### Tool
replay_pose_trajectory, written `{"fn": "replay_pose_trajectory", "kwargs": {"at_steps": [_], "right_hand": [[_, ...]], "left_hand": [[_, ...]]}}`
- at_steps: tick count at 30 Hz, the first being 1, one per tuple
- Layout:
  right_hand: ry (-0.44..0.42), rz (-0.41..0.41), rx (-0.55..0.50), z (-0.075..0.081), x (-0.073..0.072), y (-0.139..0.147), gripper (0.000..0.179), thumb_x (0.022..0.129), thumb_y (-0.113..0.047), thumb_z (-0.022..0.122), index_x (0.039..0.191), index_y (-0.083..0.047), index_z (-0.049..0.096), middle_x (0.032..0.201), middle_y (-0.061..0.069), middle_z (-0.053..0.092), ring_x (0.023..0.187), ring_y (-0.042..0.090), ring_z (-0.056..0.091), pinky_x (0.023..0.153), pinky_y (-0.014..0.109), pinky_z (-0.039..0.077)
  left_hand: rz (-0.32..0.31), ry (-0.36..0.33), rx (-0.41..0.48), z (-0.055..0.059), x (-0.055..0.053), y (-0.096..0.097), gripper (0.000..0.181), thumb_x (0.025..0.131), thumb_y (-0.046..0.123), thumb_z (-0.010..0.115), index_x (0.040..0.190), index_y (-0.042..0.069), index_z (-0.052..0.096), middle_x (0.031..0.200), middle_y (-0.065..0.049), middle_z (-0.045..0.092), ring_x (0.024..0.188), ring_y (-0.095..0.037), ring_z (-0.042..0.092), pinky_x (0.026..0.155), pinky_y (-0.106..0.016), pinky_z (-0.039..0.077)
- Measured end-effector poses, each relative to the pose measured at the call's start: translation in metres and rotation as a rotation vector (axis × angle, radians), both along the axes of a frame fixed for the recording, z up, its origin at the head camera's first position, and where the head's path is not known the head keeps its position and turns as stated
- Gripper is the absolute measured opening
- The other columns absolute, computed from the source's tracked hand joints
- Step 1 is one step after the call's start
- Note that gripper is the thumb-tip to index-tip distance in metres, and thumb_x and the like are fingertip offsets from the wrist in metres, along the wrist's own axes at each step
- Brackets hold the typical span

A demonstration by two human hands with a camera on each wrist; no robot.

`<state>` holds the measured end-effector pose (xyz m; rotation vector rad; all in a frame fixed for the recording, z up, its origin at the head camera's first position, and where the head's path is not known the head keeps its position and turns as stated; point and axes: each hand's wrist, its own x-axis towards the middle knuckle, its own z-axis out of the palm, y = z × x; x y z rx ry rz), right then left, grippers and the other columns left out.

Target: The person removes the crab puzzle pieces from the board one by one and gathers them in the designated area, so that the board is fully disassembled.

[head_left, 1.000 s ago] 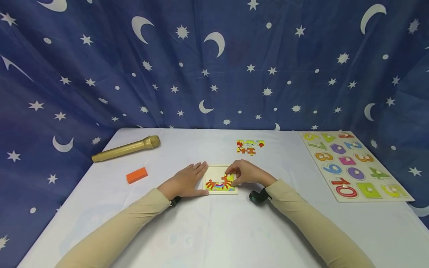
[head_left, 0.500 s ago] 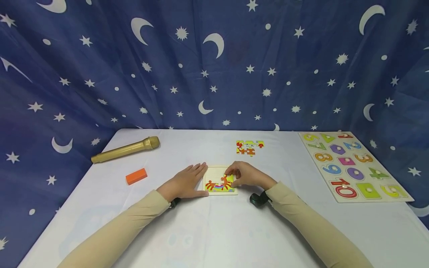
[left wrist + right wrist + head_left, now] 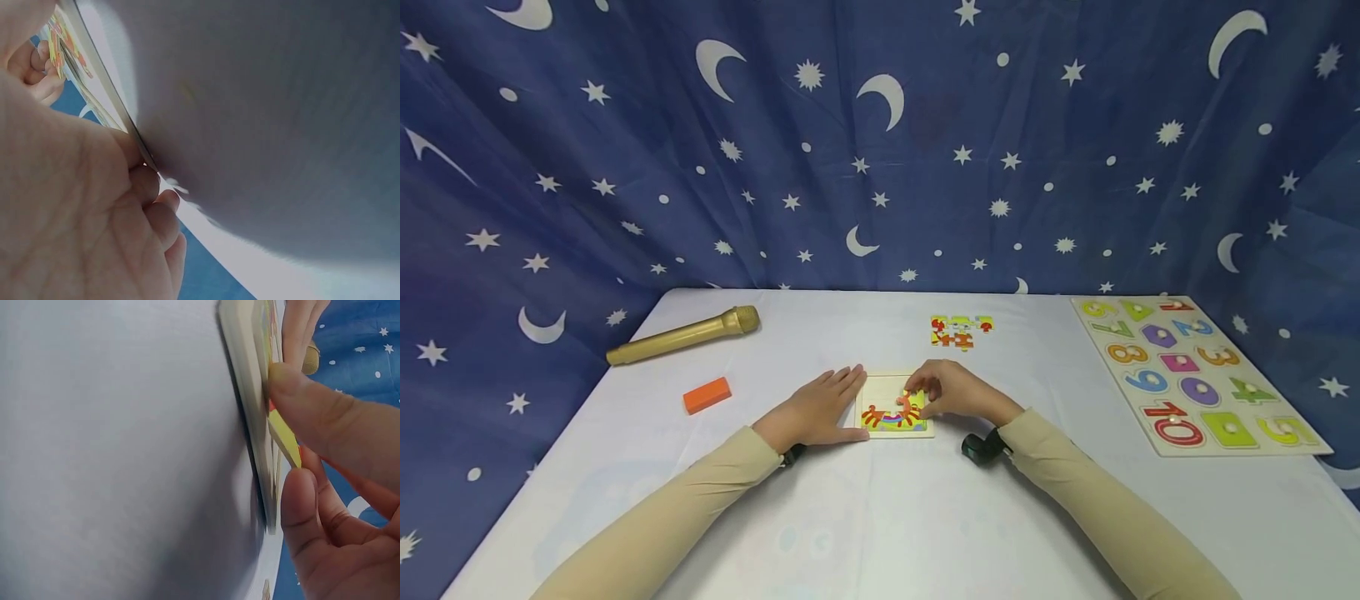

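A small wooden puzzle tray (image 3: 880,387) lies mid-table in the head view, its lower part filled with pieces showing striped orange legs and a rainbow-coloured belly. My left hand (image 3: 818,408) rests beside the tray's left side, thumb and fingers spread and touching its edge. At the tray's right side, my right hand (image 3: 961,390) pinches a yellow and orange puzzle piece (image 3: 284,439) between thumb and fingers. In the right wrist view this piece stands tilted, one edge raised above the tray. Fingers cover part of it.
Several loose puzzle pieces (image 3: 962,342) lie behind the tray. A gold microphone (image 3: 688,335) and an orange block (image 3: 707,395) are on the left. On the right lies a number and shape board (image 3: 1198,375). A starry blue cloth (image 3: 940,208) hangs behind the white table.
Both hands stay nearly in place. The pinched piece at the tray's right side looks slightly more tilted than before. The whole head view has shifted a little.
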<state>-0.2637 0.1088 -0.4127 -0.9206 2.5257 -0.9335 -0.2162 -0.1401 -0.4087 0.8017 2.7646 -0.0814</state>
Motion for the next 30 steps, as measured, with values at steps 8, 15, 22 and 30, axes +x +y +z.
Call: {"fn": "replay_pose_trajectory", "kwargs": {"at_steps": [8, 15, 22, 30], "right_hand": [[-0.007, 0.016, -0.011, 0.0016, -0.0045, 0.0001, 0.035, 0.070, -0.001, 0.080, 0.102, -0.008, 0.069, 0.091, 0.004, 0.061, 0.068, 0.009, 0.050, 0.062, 0.019, 0.048], [0.015, 0.026, -0.015, 0.0022, -0.0060, -0.0012, 0.033, 0.070, 0.001, 0.079, 0.101, -0.008, 0.070, 0.090, 0.005, 0.062, 0.071, 0.010, 0.050, 0.064, 0.019, 0.049], [0.006, 0.018, -0.006, 0.0033, -0.0059, -0.0017, 0.031, 0.071, -0.001, 0.079, 0.100, -0.008, 0.071, 0.090, 0.004, 0.063, 0.075, 0.010, 0.051, 0.065, 0.018, 0.049], [-0.014, 0.046, -0.015, 0.0038, -0.0058, 0.0014, 0.031, 0.071, -0.005, 0.080, 0.100, -0.005, 0.071, 0.090, 0.007, 0.063, 0.069, 0.009, 0.049, 0.060, 0.019, 0.046]], "left_hand": [[0.011, 0.003, -0.012, 0.0015, -0.0002, 0.0000, 0.094, 0.087, 0.068, 0.042, 0.151, 0.005, 0.012, 0.159, -0.010, 0.013, 0.146, -0.024, 0.016, 0.120, -0.039, 0.016], [0.006, 0.002, -0.002, 0.0025, 0.0006, -0.0006, 0.094, 0.087, 0.068, 0.042, 0.151, 0.004, 0.014, 0.158, -0.011, 0.014, 0.146, -0.025, 0.017, 0.120, -0.041, 0.018], [0.010, -0.001, -0.008, 0.0003, -0.0004, -0.0005, 0.095, 0.087, 0.068, 0.042, 0.151, 0.004, 0.013, 0.159, -0.010, 0.013, 0.146, -0.025, 0.017, 0.120, -0.040, 0.017], [-0.001, 0.005, -0.022, -0.0011, -0.0007, 0.0001, 0.095, 0.087, 0.068, 0.041, 0.151, 0.005, 0.012, 0.159, -0.010, 0.013, 0.146, -0.024, 0.016, 0.120, -0.039, 0.017]]}}
